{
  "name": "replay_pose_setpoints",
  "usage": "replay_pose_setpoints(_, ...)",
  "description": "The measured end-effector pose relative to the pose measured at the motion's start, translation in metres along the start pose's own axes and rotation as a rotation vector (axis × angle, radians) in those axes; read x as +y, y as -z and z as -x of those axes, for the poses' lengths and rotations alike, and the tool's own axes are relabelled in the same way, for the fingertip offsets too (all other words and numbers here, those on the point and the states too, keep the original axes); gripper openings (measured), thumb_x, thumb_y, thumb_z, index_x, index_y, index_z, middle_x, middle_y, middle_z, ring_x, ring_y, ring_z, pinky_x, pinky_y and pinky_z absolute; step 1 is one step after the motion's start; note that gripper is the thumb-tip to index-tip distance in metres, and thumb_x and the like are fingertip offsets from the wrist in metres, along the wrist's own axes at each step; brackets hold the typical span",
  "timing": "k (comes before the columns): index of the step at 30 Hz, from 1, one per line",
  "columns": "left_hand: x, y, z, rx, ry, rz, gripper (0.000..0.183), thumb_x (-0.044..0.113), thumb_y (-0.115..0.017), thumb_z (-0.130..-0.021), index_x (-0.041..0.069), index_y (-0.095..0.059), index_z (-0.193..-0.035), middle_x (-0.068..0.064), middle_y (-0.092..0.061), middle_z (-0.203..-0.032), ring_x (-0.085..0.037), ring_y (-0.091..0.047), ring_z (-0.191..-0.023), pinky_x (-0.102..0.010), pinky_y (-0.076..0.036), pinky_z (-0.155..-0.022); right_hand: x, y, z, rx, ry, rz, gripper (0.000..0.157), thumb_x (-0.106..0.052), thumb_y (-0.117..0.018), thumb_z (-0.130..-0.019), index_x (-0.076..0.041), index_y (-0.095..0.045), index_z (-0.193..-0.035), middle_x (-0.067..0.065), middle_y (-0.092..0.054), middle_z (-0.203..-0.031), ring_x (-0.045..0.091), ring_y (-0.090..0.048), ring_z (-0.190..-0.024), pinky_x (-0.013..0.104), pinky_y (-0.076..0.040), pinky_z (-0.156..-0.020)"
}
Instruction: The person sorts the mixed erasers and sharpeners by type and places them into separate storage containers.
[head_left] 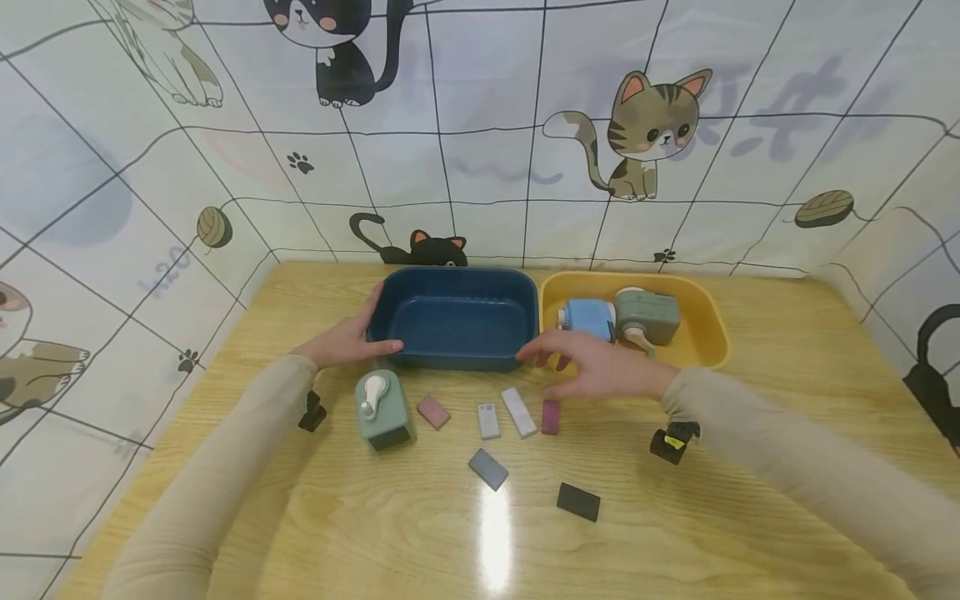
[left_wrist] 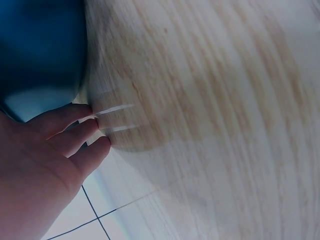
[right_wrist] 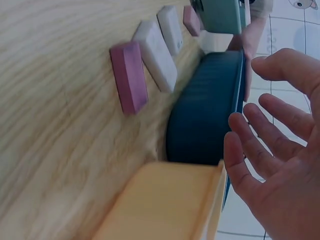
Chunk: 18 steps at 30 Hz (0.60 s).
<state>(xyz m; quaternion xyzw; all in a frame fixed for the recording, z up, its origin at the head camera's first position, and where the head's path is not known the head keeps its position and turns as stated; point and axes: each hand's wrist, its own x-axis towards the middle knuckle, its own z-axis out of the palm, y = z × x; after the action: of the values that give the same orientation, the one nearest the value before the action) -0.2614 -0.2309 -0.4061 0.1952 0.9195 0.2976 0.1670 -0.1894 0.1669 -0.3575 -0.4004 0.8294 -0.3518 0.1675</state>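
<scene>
An empty dark blue plastic basin (head_left: pixel 461 362) stands at the back of the table. My left hand (head_left: pixel 345 340) rests against its left end, thumb along the front corner and fingers extended down the side; the left wrist view shows those fingers (left_wrist: pixel 82 132) nearly straight, tips by the tabletop. My right hand (head_left: pixel 600 367) hovers around the basin's right front corner and the neighbouring yellow basin (head_left: pixel 708 325). Its fingers are spread and loosely bent, with nothing between them in the right wrist view. Just below it lies a purple block (right_wrist: pixel 129 77).
Inside the yellow basin lie a blue bottle (head_left: pixel 588 318) and a green pump bottle (head_left: pixel 648 317). Another green pump bottle (head_left: pixel 384 417) stands near my left wrist. In front are white blocks (head_left: pixel 519 412), a pink block (head_left: pixel 432 412), a grey block (head_left: pixel 488 469) and a black block (head_left: pixel 578 502).
</scene>
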Motion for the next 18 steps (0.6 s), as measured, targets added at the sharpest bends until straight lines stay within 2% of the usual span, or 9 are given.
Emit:
replay_pose_setpoints(6, 0.001, 0.0, 0.001, 0.002, -0.002, 0.002, 0.11, 0.05, -0.065, -0.088, 0.02, 0.019, -0.153, -0.022, -0.001, -0.158, -0.05, -0.03, -0.133, -0.055, -0.024, -0.109, 0.001, -0.012, -0.006, -0.005, 0.032, -0.057, 0.047, -0.005, -0.068, -0.083, -0.004, -0.057, -0.128, 0.007, -0.059, -0.12, 0.031, -0.054, -0.107, 0.047, -0.048, -0.085)
replay_pose_setpoints(10, 0.002, 0.0, 0.001, -0.003, 0.001, 0.009, 0.11, 0.05, -0.065, -0.088, 0.022, 0.02, -0.152, -0.021, 0.0, -0.158, -0.049, -0.028, -0.134, -0.055, -0.023, -0.109, -0.003, -0.018, -0.009, 0.009, 0.036, -0.07, 0.045, -0.004, -0.07, -0.083, -0.003, -0.058, -0.127, 0.01, -0.059, -0.121, 0.03, -0.055, -0.107, 0.045, -0.049, -0.085)
replay_pose_setpoints(18, 0.002, 0.0, 0.001, 0.003, -0.009, 0.018, 0.11, 0.049, -0.066, -0.088, 0.016, 0.016, -0.153, -0.021, 0.0, -0.158, -0.049, -0.026, -0.135, -0.056, -0.023, -0.109, -0.009, -0.029, -0.017, -0.001, 0.023, -0.055, 0.044, -0.01, -0.07, -0.087, -0.005, -0.057, -0.129, 0.006, -0.059, -0.12, 0.025, -0.055, -0.108, 0.038, -0.048, -0.086)
